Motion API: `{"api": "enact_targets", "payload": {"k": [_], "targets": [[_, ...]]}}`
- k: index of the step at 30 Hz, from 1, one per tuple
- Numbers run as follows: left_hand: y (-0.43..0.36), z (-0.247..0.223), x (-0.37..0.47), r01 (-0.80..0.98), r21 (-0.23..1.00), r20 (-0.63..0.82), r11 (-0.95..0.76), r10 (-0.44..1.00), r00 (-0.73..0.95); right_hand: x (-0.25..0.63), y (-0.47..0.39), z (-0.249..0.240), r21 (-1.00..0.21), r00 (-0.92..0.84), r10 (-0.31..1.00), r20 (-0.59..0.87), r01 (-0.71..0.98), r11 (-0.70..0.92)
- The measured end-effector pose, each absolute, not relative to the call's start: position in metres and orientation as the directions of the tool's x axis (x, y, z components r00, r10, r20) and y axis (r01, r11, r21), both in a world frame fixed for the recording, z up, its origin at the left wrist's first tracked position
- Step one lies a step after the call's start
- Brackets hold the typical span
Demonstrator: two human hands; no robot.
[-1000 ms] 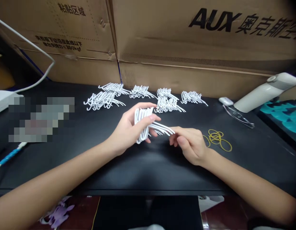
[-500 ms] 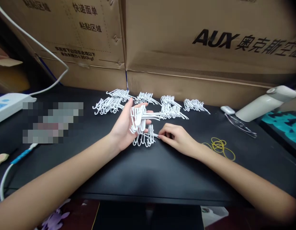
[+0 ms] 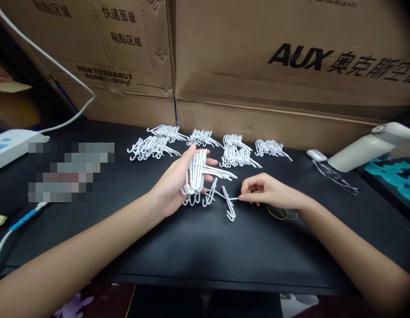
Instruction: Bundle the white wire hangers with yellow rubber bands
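Note:
A bundle of white hooks (image 3: 195, 173) lies in my left hand (image 3: 173, 183), its palm up and its fingers curled behind the stems. My right hand (image 3: 261, 191) pinches the stem end of one or two white hooks (image 3: 229, 206), whose curved ends point left and down. Between and below my hands, more loose white hooks (image 3: 209, 198) rest on the black table, partly hidden by my left hand. Farther back stand piles of the same hooks: left (image 3: 148, 146), middle (image 3: 203, 137), right of middle (image 3: 237, 152) and far right (image 3: 271, 147).
Yellow rubber bands (image 3: 281, 213) lie beneath my right wrist. On the right are a white bottle (image 3: 357, 152), a small white case (image 3: 316, 155) and a clear strap. A power strip (image 3: 16, 143) and cables are at left. Cardboard boxes (image 3: 225, 79) line the back.
My right hand has moved right, drawing hooks away from the loose ones by my left hand. The bundle in my left hand has turned, its stems now slanting down to the right.

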State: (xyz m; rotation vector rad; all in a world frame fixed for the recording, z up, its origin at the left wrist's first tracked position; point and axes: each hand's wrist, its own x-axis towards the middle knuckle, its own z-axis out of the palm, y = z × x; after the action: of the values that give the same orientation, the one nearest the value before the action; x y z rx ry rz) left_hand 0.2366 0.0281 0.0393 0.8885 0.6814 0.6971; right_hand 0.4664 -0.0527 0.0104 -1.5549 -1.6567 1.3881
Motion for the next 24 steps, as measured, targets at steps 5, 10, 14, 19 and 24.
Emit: {"api": "enact_targets", "payload": {"k": [5, 10, 14, 19, 24], "targets": [[0.028, 0.041, 0.236, -0.258, 0.793, -0.291, 0.552, 0.715, 0.636, 0.486, -0.051, 0.013, -0.9, -0.258, 0.922, -0.29, 0.4, -0.172], [0.025, 0.045, 0.235, -0.323, 0.751, -0.254, 0.576, 0.703, 0.664, 0.492, -0.052, 0.017, -0.918, -0.286, 0.911, -0.296, 0.347, -0.19], [0.025, 0.044, 0.236, -0.303, 0.767, -0.255, 0.566, 0.703, 0.664, 0.494, -0.051, 0.015, -0.946, -0.316, 0.915, -0.25, 0.28, -0.162], [0.022, 0.042, 0.237, -0.264, 0.776, -0.295, 0.573, 0.699, 0.651, 0.493, -0.051, 0.006, -0.983, -0.3, 0.937, -0.177, 0.104, -0.153], [0.015, 0.041, 0.238, -0.228, 0.771, -0.305, 0.595, 0.659, 0.688, 0.474, -0.052, 0.005, -0.992, -0.152, 0.985, -0.086, -0.083, -0.099]]}}
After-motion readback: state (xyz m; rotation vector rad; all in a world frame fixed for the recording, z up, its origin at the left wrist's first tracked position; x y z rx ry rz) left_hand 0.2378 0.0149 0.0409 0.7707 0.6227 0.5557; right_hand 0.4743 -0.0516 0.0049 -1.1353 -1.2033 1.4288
